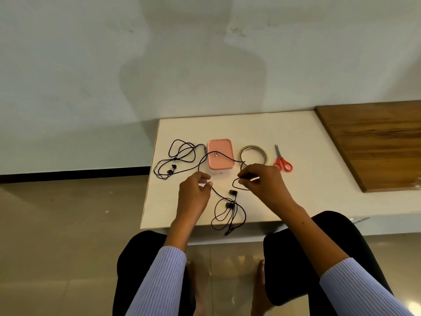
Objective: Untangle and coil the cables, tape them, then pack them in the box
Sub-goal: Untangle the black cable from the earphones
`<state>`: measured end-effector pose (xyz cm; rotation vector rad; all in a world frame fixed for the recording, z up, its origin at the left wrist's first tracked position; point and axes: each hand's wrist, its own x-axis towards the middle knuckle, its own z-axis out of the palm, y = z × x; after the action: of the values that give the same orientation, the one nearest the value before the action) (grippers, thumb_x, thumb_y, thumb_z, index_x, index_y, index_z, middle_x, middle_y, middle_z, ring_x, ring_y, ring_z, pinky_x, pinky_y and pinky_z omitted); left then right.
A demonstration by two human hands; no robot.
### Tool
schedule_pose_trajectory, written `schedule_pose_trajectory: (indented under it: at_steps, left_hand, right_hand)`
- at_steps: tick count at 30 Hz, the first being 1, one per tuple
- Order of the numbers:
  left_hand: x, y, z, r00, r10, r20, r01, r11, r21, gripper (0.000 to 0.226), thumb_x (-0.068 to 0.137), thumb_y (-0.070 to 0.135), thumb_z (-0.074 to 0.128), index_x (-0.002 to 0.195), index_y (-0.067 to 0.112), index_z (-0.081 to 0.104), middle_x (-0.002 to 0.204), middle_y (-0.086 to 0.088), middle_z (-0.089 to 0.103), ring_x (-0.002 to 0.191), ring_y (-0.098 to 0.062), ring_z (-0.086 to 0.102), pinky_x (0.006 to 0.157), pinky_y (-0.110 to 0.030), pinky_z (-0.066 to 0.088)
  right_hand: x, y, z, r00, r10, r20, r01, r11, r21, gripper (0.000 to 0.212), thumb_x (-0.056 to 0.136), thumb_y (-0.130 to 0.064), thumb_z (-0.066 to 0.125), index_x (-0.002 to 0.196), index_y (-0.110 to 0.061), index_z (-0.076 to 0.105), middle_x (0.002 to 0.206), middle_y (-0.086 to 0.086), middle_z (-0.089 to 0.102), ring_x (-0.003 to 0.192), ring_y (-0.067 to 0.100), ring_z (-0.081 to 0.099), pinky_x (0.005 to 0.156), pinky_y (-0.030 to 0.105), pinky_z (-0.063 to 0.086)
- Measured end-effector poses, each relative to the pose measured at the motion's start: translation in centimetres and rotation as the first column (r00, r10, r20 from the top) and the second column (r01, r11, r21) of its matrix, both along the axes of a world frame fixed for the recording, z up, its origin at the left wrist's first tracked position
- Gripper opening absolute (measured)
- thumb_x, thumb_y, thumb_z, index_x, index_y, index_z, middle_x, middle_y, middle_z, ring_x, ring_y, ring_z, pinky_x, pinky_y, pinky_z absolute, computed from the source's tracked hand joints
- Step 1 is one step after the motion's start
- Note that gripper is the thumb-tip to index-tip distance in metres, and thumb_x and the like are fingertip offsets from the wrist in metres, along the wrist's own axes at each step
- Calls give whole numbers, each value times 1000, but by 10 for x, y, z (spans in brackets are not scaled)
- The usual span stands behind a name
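Note:
A black earphone cable [227, 210] lies tangled near the table's front edge, its earbuds between my hands. My left hand [193, 195] pinches one stretch of this cable. My right hand [262, 182] pinches another stretch, which loops up over the pink box [220, 153]. The box stands shut at the middle of the white table [296, 201]. A second black earphone cable [177, 159] lies loose and tangled to the left of the box. Right of the box lies a roll of clear tape [253, 154].
Red-handled scissors [282, 160] lie to the right of the tape. A brown wooden board [378, 142] covers the table's far right. The table's left edge is close to the loose cable. My knees sit below the front edge.

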<state>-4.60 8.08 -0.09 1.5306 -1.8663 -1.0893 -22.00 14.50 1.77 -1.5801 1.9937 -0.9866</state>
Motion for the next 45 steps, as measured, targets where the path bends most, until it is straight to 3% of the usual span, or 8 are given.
schedule_pose_trajectory:
  at_steps: [6, 10, 17, 20, 27, 34, 40, 45]
  left_hand:
    - [-12, -18, 17, 922, -360, 140, 385, 886, -259, 63, 82, -1, 65, 136, 28, 49, 141, 6, 48, 88, -7, 58, 75, -15, 46]
    - [-17, -20, 20, 834, -467, 294, 537, 809, -239, 43, 82, 5, 67, 119, 27, 64, 121, 4, 64, 94, -10, 61, 78, -16, 43]
    - [-2, -10, 8, 794, -230, 563, 448, 847, -286, 17, 89, 18, 61, 103, 18, 70, 103, -1, 70, 100, -17, 62, 73, -21, 37]
    - [3, -5, 6, 807, -185, 561, 401, 869, -291, 13, 87, 18, 63, 97, 17, 72, 97, 1, 72, 95, -16, 63, 69, -20, 35]
    - [15, 1, -4, 862, -204, 464, 312, 935, -170, 14, 86, 20, 65, 98, 15, 71, 94, 2, 72, 84, -14, 64, 66, -19, 38]
    - [11, 3, -5, 936, -176, 305, 222, 967, -123, 9, 82, 21, 70, 85, 16, 63, 81, 6, 67, 70, -7, 56, 57, -12, 35]
    - [9, 2, -7, 908, -222, 356, 273, 957, -100, 6, 84, 21, 68, 88, 17, 65, 88, 4, 69, 73, -8, 55, 63, -18, 38]
    - [10, -1, -4, 888, -228, 399, 287, 954, -92, 5, 82, 19, 69, 87, 17, 67, 90, 3, 70, 76, -9, 57, 66, -19, 37]
  right_hand:
    - [3, -1, -1, 968, 179, -176, -182, 983, -1, 16, 80, 0, 69, 88, -12, 75, 89, -1, 73, 80, 13, 67, 79, 29, 56]
    - [7, -3, -7, 927, 287, -242, -285, 957, 43, 15, 79, -2, 70, 88, -13, 75, 91, 0, 73, 80, 15, 67, 78, 29, 54]
    - [17, 1, -23, 889, 306, -340, -169, 910, 378, 39, 84, -37, 67, 114, -13, 64, 114, 2, 57, 98, 22, 59, 81, 32, 50]
    - [23, 1, -32, 849, 350, -395, -135, 867, 480, 45, 80, -33, 72, 117, -10, 61, 118, 6, 53, 100, 26, 58, 79, 34, 49]
    - [17, -10, -46, 947, 198, -254, -76, 904, 421, 28, 80, -13, 71, 107, -8, 66, 108, 9, 61, 96, 25, 60, 82, 29, 49]
    - [1, -16, -34, 959, -258, -117, 270, 956, 112, 15, 82, -9, 69, 97, -5, 70, 98, 11, 63, 80, 20, 57, 69, 23, 41]
    - [-8, -8, -29, 985, -83, -153, 134, 921, 366, 33, 77, -2, 71, 109, -9, 70, 110, 10, 67, 98, 23, 62, 79, 22, 44]
    - [-29, 3, -17, 974, -218, -56, 225, 922, 316, 23, 77, 6, 62, 83, -12, 75, 90, 2, 68, 78, 13, 59, 73, 23, 46]
